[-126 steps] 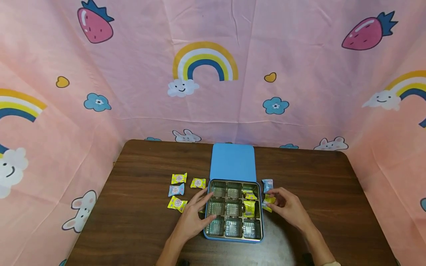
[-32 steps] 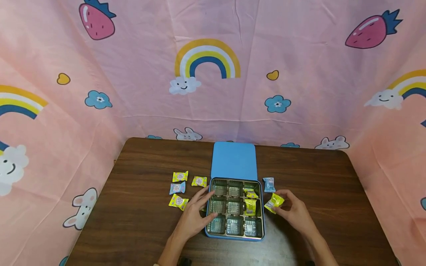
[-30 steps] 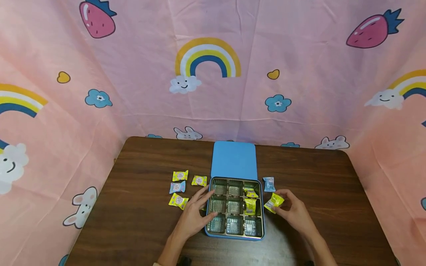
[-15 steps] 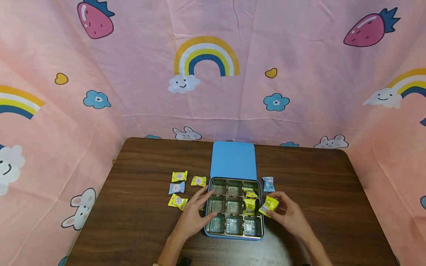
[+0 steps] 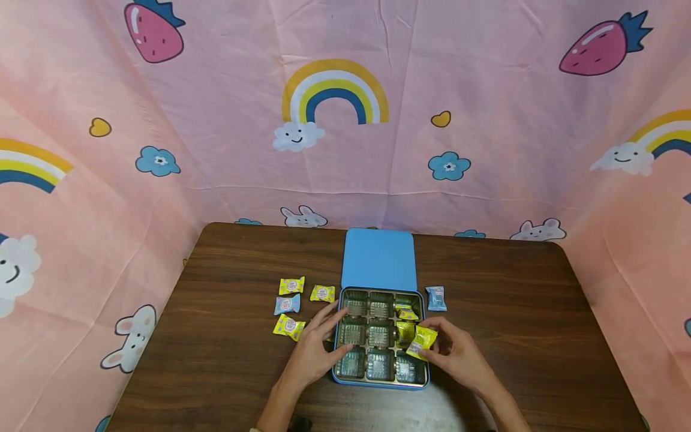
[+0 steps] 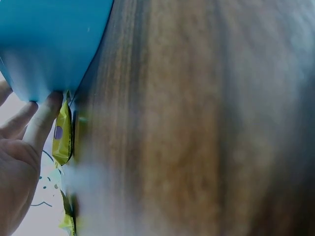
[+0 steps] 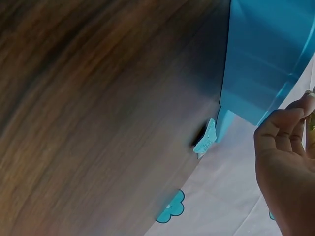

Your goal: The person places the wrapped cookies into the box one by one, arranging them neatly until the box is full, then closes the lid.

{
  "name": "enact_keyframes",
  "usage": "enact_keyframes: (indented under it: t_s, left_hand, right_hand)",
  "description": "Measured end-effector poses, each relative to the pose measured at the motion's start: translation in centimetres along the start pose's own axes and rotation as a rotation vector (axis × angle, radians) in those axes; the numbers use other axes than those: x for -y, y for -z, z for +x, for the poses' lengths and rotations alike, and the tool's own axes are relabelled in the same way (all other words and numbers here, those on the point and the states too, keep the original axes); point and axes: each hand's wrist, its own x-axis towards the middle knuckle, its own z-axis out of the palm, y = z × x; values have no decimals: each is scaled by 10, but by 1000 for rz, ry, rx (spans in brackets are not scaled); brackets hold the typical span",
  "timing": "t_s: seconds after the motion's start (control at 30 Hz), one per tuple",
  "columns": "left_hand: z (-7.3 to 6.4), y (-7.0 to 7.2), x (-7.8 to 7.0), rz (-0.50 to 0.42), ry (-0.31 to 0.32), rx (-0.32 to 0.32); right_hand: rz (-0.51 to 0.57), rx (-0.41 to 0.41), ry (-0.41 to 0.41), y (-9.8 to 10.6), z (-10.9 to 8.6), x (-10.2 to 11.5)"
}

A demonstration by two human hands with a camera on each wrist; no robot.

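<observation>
A blue tin (image 5: 379,385) with a nine-compartment tray stands on the table. My left hand (image 5: 310,354) rests on its left edge, fingers extended and spread; in the left wrist view fingertips touch the tin's blue side (image 6: 44,54). Between thumb and fingers my right hand (image 5: 461,357) pinches a yellow wrapped candy (image 5: 421,342), tilted above the right column, at the middle and front compartments. A yellow candy (image 5: 405,333) lies in the right middle compartment, partly covered by the held one. Another yellow candy (image 5: 406,314) sits in the back right compartment.
Left of the tin lie several wrapped candies, among them a blue one (image 5: 287,304) and a yellow one (image 5: 289,326); one is mostly hidden by my left hand. A blue candy (image 5: 436,298) lies to the right. The blue lid (image 5: 379,258) extends behind the tin.
My right hand took up the yellow candy from the table right of the tin and moved it left, over the tin's right column. My left hand has stayed at the left edge.
</observation>
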Motion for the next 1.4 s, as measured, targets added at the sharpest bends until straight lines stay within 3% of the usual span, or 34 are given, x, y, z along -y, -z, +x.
enact_keyframes:
  t_s: [0.53, 0.83, 1.13, 1.4]
  left_hand:
    - [0, 3, 0, 10, 12, 18]
    - [0, 3, -3, 15, -2, 6]
    - [-2, 3, -4, 115, -35, -18]
    - [-3, 7, -4, 121, -80, -75]
  right_hand:
    - [-100, 50, 82, -8, -1, -6]
    - [-90, 53, 124, -8, 0, -8]
    - [-96, 22, 168, -8, -1, -11]
    - [-104, -61, 160, -10, -1, -11]
